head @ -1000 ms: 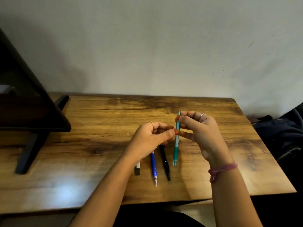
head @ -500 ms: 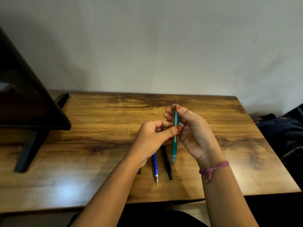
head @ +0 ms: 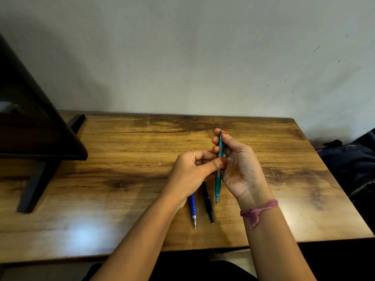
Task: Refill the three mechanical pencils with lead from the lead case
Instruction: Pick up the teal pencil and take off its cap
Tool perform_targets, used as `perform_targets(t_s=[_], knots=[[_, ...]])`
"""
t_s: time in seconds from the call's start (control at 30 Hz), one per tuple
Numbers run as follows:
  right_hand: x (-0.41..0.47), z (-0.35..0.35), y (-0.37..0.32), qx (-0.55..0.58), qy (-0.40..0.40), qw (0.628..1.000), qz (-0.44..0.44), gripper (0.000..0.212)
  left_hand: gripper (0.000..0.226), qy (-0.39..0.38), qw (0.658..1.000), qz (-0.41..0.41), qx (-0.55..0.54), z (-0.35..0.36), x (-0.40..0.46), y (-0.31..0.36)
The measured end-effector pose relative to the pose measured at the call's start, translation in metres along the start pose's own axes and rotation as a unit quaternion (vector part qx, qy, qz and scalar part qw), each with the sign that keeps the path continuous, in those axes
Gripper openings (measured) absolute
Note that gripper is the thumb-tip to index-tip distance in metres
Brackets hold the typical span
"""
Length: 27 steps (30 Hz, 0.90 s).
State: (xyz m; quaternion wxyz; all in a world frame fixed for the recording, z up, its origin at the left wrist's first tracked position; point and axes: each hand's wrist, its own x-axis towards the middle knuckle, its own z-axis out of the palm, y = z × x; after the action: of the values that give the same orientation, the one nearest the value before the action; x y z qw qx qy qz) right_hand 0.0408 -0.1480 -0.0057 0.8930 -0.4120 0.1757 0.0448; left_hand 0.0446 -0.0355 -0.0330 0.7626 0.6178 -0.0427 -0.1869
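— So where's the teal pencil?

— Off the table, near upright, tip down, cap end up. The right hand curls round its barrel; the left hand pinches it at mid-length.

— And the others?

— The blue pencil and black pencil lie side by side just below the left hand, tips toward the person. I can't see the lead case.

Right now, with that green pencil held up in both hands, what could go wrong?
1. The teal mechanical pencil is held above the table, pinched by the right hand and the left hand; a slip could drop it tip-first.
2. The blue pencil and black pencil lie loose beneath the wrists; a forearm could knock them off the near edge.
3. The lead case isn't visible, so reaching for it may be fumbly.
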Motion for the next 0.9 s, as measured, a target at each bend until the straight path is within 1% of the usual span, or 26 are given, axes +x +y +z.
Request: perform_targets(t_s=[0.1, 0.27, 0.33, 0.4, 0.43, 0.47, 0.5, 0.57, 0.6, 0.63, 0.67, 0.73, 0.9], knots=[[0.0, 0.0, -0.001, 0.002, 0.028, 1.0, 0.002, 0.019, 0.011, -0.004, 1.0, -0.002, 0.025, 0.002, 0.0, -0.003], [-0.004, -0.005, -0.008, -0.047, 0.048, 0.998, -0.007, 0.019, 0.01, -0.01, 0.999, -0.013, 0.028, 0.003, -0.002, -0.005], [-0.005, -0.01, -0.011, -0.057, 0.065, 0.996, -0.036, 0.018, 0.01, -0.008, 0.999, -0.013, 0.039, 0.003, -0.002, -0.005], [-0.004, -0.021, -0.016, -0.091, 0.113, 0.986, -0.088, 0.015, 0.011, -0.007, 0.999, -0.019, 0.049, 0.003, -0.003, -0.006], [-0.004, -0.028, -0.018, -0.139, 0.145, 0.973, -0.115, 0.014, 0.012, -0.009, 0.998, -0.025, 0.05, 0.003, -0.004, -0.007], [-0.004, -0.037, -0.02, -0.214, 0.176, 0.951, -0.139, 0.011, 0.014, -0.011, 0.998, -0.031, 0.047, 0.004, -0.004, -0.007], [-0.005, -0.046, -0.02, -0.31, 0.201, 0.916, -0.159, 0.009, 0.016, -0.013, 0.998, -0.035, 0.044, 0.004, -0.005, -0.008], [-0.005, -0.062, -0.017, -0.496, 0.223, 0.821, -0.172, 0.011, 0.017, -0.012, 0.998, -0.043, 0.038, 0.004, -0.005, -0.008], [-0.005, -0.069, -0.014, -0.559, 0.233, 0.778, -0.166, 0.014, 0.017, -0.011, 0.998, -0.048, 0.034, 0.004, -0.005, -0.008], [-0.004, -0.073, -0.011, -0.597, 0.242, 0.748, -0.159, 0.017, 0.017, -0.01, 0.998, -0.053, 0.029, 0.004, -0.004, -0.008], [-0.002, -0.075, -0.008, -0.616, 0.249, 0.731, -0.153, 0.018, 0.017, -0.009, 0.998, -0.058, 0.024, 0.004, -0.004, -0.007], [0.001, -0.076, -0.004, -0.635, 0.257, 0.713, -0.149, 0.019, 0.015, -0.007, 0.998, -0.063, 0.015, 0.005, -0.004, -0.007], [0.005, -0.076, -0.001, -0.641, 0.255, 0.705, -0.167, 0.018, 0.015, -0.005, 0.998, -0.066, 0.017, 0.007, -0.006, -0.008]])
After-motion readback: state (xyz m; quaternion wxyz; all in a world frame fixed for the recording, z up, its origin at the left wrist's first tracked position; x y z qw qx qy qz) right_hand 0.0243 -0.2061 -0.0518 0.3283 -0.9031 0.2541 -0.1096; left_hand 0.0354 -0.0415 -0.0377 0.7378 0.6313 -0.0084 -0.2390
